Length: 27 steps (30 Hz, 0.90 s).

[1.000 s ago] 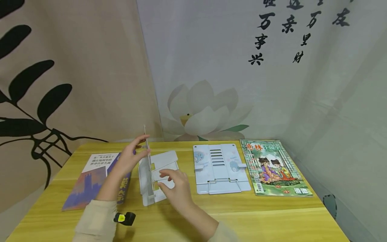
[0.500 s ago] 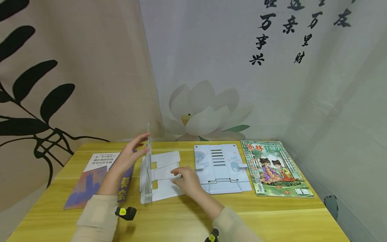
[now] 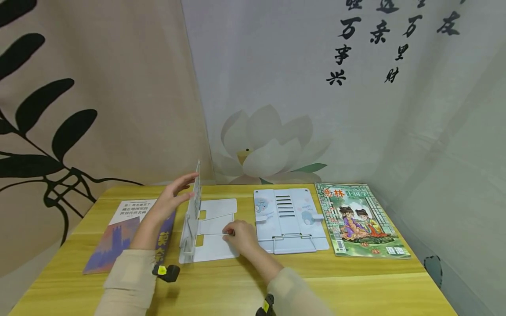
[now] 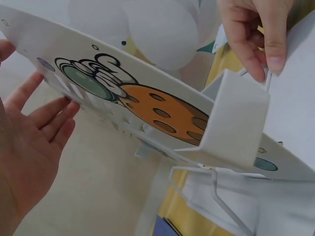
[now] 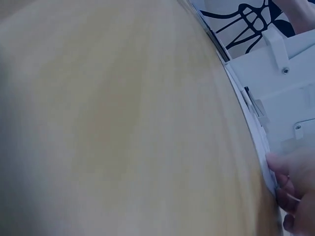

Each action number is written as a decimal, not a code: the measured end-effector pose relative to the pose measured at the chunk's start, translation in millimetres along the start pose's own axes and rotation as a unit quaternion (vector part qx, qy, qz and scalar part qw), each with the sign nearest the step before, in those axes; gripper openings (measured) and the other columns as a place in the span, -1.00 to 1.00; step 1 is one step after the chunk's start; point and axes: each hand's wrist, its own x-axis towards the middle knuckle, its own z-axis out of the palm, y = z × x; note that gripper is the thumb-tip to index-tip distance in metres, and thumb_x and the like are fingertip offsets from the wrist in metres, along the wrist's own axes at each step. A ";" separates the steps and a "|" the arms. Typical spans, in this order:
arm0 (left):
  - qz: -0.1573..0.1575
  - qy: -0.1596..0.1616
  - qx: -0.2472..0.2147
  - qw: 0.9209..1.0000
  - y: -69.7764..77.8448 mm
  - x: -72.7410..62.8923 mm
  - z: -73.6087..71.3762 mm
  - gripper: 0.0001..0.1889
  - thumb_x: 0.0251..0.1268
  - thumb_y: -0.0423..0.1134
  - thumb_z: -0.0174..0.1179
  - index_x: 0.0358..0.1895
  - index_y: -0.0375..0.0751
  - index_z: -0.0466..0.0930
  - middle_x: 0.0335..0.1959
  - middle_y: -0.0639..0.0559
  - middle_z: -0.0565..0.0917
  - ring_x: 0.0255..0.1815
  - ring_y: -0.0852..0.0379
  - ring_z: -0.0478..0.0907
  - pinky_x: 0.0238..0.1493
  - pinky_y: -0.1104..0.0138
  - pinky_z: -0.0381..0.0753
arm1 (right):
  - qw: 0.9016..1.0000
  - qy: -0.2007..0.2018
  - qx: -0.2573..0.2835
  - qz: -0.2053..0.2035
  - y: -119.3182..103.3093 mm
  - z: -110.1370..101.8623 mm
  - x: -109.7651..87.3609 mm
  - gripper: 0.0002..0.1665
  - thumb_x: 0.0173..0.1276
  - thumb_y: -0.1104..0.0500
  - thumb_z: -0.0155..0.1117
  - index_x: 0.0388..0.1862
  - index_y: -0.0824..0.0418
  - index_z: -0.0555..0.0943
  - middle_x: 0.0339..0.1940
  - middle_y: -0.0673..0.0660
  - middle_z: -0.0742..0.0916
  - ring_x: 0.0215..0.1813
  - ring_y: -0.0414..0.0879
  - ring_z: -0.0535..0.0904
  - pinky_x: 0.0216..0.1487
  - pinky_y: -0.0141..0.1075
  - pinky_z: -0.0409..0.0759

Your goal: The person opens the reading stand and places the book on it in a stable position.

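A white folding book stand (image 3: 217, 252) has its base flat on the table and its panel upright. In the left wrist view the panel (image 4: 162, 110) shows an orange cartoon print, a white clip and a bent wire. My left hand (image 3: 170, 199) touches the panel from the left with fairly straight fingers; the same hand (image 4: 37, 132) appears at that view's left side. My right hand (image 3: 242, 237) pinches a thin part of the stand over its base. In the right wrist view my right hand (image 5: 298, 184) is partly cut off, beside the stand's white parts (image 5: 275, 103).
A second white book stand (image 3: 290, 219) lies flat to the right. Beyond it is a green magazine (image 3: 365, 224). A purple book (image 3: 114, 237) lies at the left, partly behind my left arm. The wooden table (image 3: 336, 285) ends before a printed curtain.
The stand's panel has shifted slightly right and now shows more of its face. My right hand moved right, away from the panel, then closed its fingers on a thin part over the base.
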 end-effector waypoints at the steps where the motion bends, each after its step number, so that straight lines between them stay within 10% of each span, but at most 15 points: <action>1: 0.000 -0.002 -0.001 1.000 0.2 0.1 -0.1 -0.47 0.41 -0.41 0.00 0.42 -0.30 0.19 0.41 -0.26 0.21 0.38 -0.26 0.11 0.24 -0.24 0.13 | 1.000 -0.003 -0.007 0.007 -1.6 0.0 1.3 -0.94 0.13 0.12 0.48 -0.42 -0.02 0.73 -0.51 -0.23 0.60 -0.40 -0.34 0.46 -0.30 -0.43 0.41; 10: -0.014 -0.011 0.012 1.000 3.1 3.1 2.5 -0.45 0.39 -0.36 0.04 0.43 -0.27 0.21 0.41 -0.22 0.24 0.38 -0.26 0.11 0.26 -0.27 0.02 | 0.998 -0.037 -0.033 0.037 -11.6 -1.6 7.9 -0.91 0.19 0.12 0.43 -0.49 -0.03 0.69 -0.58 -0.24 0.58 -0.45 -0.30 0.44 -0.37 -0.40 0.40; 27: -0.031 -0.004 0.032 0.999 7.9 9.0 14.5 -0.44 0.38 -0.31 0.08 0.42 -0.23 0.24 0.39 -0.24 0.26 0.36 -0.31 0.14 0.12 -0.24 0.31 | 0.994 0.040 0.100 0.015 3.2 6.4 -5.5 -0.91 0.30 0.11 0.31 -0.33 0.11 0.66 -0.52 -0.21 0.55 -0.37 -0.28 0.41 -0.16 -0.32 0.32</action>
